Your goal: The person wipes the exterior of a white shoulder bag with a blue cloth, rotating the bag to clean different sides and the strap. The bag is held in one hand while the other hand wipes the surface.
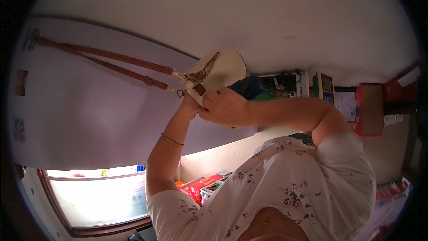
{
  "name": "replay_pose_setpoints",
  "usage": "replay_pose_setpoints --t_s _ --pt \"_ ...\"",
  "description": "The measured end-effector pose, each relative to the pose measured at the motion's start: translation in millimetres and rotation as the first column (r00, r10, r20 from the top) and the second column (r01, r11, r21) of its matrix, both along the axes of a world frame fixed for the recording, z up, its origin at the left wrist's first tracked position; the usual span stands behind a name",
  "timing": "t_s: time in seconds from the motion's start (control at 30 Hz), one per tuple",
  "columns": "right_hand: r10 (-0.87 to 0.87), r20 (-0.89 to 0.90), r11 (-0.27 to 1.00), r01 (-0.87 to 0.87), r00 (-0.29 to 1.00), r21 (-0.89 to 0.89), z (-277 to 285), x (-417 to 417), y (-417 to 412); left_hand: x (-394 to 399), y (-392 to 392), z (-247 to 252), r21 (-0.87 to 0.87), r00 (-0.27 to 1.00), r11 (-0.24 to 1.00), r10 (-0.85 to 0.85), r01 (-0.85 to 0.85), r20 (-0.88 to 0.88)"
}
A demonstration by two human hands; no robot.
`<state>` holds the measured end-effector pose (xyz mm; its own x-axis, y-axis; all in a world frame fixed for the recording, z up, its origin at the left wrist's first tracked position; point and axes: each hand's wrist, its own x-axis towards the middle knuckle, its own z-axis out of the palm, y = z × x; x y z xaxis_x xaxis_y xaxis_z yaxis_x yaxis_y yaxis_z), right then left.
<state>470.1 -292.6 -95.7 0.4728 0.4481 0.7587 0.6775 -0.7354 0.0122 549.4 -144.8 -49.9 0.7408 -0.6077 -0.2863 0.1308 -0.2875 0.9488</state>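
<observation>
A cream handbag (220, 70) with a brown patch and a gold-coloured chain is between my two hands, over the edge of a pale lavender tabletop (100, 117). My right hand (224, 108) grips the bag's near edge beside the patch, fingers curled. From below comes my left hand (192, 105), a bangle on its forearm; it holds the bag, and its fingers are mostly hidden behind it. A brown strap (123, 62) clips onto the bag with metal hooks and stretches leftwards across the lavender surface. Just past my right hand is a dark blue item (249, 87), partly covered.
Scissors (277, 82) and dark cords lie on a green surface beyond my right forearm. A small blue-and-yellow box (325, 88) and a red-edged box (369, 109) stand further right. Lower left is a bright window (100, 201); red packages (202, 187) sit by my left elbow.
</observation>
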Motion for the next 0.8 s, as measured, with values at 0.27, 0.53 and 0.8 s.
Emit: replay_pose_setpoints --t_s 0.27,0.53,0.8 --pt "0.076 0.093 0.737 -0.119 0.993 0.665 -44.0 -28.2 -67.0 -0.9 -8.4 5.5 0.062 0.997 0.996 0.069 -0.068 -0.019" --pt "-0.156 -0.056 0.674 0.148 0.986 0.724 18.8 15.0 -74.6 -39.9 -42.5 31.7 -0.479 0.944 0.855 0.039 -0.202 -0.329" --pt "0.099 0.021 0.753 -0.088 0.995 0.652 21.6 -1.4 -39.3 -37.8 -22.9 10.3 -0.609 0.994 0.789 -0.108 0.083 -0.005"
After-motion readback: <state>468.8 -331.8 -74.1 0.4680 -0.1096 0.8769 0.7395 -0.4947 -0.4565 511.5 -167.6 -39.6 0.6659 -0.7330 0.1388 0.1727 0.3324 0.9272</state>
